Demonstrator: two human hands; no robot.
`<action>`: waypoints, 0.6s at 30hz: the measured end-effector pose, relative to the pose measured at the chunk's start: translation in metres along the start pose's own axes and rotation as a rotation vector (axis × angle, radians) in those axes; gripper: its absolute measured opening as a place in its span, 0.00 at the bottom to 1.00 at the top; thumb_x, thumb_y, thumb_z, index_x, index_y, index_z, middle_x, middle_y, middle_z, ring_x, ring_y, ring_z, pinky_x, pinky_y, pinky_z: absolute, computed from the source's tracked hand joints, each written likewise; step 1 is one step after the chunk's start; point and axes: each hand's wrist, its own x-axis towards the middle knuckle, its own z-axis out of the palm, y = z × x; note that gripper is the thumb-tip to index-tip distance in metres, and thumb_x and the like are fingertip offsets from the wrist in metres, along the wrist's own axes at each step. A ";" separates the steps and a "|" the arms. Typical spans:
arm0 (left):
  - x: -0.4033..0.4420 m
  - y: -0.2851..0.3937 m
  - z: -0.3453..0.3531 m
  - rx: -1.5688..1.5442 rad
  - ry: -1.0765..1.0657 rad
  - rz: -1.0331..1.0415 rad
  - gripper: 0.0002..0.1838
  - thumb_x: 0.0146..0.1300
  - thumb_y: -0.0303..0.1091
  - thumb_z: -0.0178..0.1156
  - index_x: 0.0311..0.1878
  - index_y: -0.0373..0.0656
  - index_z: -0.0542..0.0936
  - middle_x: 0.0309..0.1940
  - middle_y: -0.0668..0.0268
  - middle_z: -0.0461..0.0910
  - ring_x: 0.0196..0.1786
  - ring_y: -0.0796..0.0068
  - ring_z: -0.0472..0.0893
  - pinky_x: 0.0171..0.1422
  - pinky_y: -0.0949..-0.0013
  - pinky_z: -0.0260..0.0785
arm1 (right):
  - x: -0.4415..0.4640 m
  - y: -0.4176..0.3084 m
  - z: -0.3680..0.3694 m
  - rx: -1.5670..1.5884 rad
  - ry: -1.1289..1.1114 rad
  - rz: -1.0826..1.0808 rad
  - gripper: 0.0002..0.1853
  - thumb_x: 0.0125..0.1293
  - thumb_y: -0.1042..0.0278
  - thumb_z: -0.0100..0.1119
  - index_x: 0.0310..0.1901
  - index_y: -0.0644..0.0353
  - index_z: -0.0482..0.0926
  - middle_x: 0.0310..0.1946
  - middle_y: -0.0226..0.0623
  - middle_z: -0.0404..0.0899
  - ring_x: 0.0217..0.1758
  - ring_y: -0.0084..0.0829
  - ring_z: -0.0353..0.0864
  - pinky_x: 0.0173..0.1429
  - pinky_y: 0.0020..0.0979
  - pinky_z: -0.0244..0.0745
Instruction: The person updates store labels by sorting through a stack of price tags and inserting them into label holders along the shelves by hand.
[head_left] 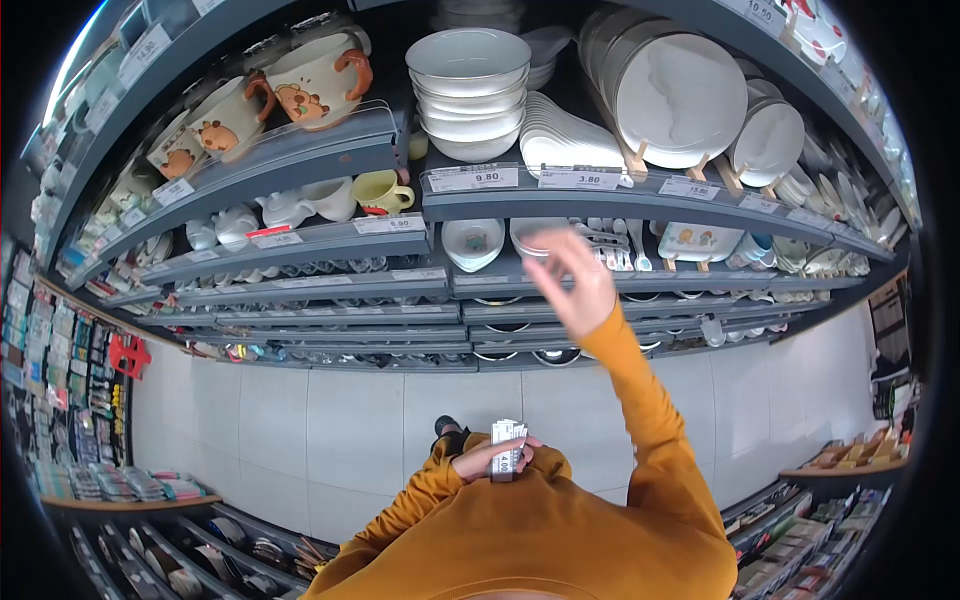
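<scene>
My left hand (478, 463) is closed around a small stack of white price labels (504, 452) in front of my body; the top one reads 4.00. My right hand (575, 288) is raised at the shelving, fingers and thumb apart, holding nothing visible. It overlaps part of a white bowl (535, 226) on the second shelf. Left of that is another white bowl (473, 243) with a printed pattern. Several small spoons (620, 245) stand to the right of the hand. Price labels reading 9.80 (473, 178) and 3.80 (578, 178) sit in the shelf edge above.
The upper shelf holds stacked white bowls (468, 95), white spoons (570, 140), upright plates (680, 100) and animal-print mugs (315, 85). A yellow cup (382, 192) stands lower left. Tiled floor (350, 410) lies below, with a red stool (128, 355) at left and more racks behind me.
</scene>
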 end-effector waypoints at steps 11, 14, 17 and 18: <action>0.011 0.026 0.023 -0.179 0.367 0.372 0.22 0.75 0.47 0.44 0.54 0.34 0.72 0.47 0.56 0.78 0.51 0.63 0.80 0.58 0.63 0.72 | 0.094 0.010 -0.002 -0.333 0.050 -0.077 0.07 0.64 0.60 0.59 0.34 0.51 0.81 0.35 0.31 0.81 0.31 0.41 0.82 0.34 0.39 0.75; 0.008 0.042 0.027 -0.239 0.439 0.481 0.23 0.76 0.48 0.39 0.54 0.37 0.73 0.62 0.51 0.70 0.65 0.57 0.71 0.70 0.58 0.63 | 0.084 -0.005 -0.016 -0.185 0.122 -0.111 0.05 0.63 0.64 0.61 0.36 0.53 0.81 0.32 0.30 0.80 0.27 0.34 0.79 0.31 0.32 0.73; 0.008 0.058 0.037 -0.148 0.417 0.705 0.24 0.76 0.48 0.36 0.54 0.40 0.74 0.67 0.53 0.66 0.70 0.58 0.65 0.75 0.57 0.56 | 0.044 0.000 -0.020 0.053 0.124 -0.074 0.04 0.62 0.72 0.63 0.37 0.61 0.81 0.30 0.35 0.79 0.26 0.26 0.76 0.32 0.27 0.71; 0.010 0.059 0.035 -0.122 0.424 0.721 0.24 0.77 0.49 0.34 0.54 0.41 0.75 0.69 0.54 0.63 0.72 0.60 0.62 0.77 0.58 0.50 | 0.020 0.007 -0.014 0.150 0.076 0.004 0.04 0.63 0.73 0.61 0.37 0.63 0.81 0.29 0.35 0.79 0.27 0.23 0.75 0.34 0.26 0.71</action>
